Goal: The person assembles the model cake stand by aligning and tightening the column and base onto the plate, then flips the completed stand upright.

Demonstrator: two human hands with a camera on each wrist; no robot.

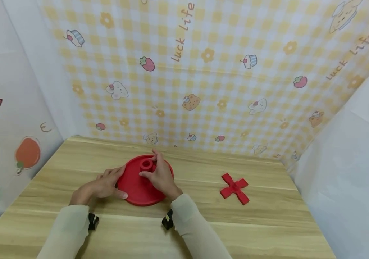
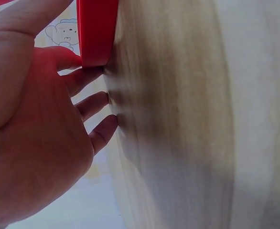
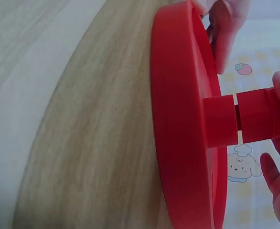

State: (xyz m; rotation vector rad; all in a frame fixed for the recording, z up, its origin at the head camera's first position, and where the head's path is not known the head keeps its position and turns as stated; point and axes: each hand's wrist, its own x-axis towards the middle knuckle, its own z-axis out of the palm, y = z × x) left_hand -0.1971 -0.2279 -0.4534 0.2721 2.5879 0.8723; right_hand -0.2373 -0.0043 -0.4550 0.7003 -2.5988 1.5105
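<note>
A red round dish-like base (image 1: pixel 136 192) with a raised rim lies on the table. From its middle rises a short red post (image 3: pixel 220 121). A red hollow cylinder (image 1: pixel 146 164) sits in line at the post's end, with a thin dark gap between them in the right wrist view. My right hand (image 1: pixel 165 178) pinches this cylinder between thumb and fingers. At the base's left rim, my left hand (image 1: pixel 106 183) holds the edge, thumb at the near side and fingers farther back. The left wrist view shows some of its fingertips (image 2: pixel 106 128) down at the tabletop.
To the right on the wooden table (image 1: pixel 268 223) lies a red cross-shaped piece (image 1: pixel 235 187) with a small hub. A yellow checked cloth (image 1: pixel 178 82) hangs behind the table, and white sheets flank both sides.
</note>
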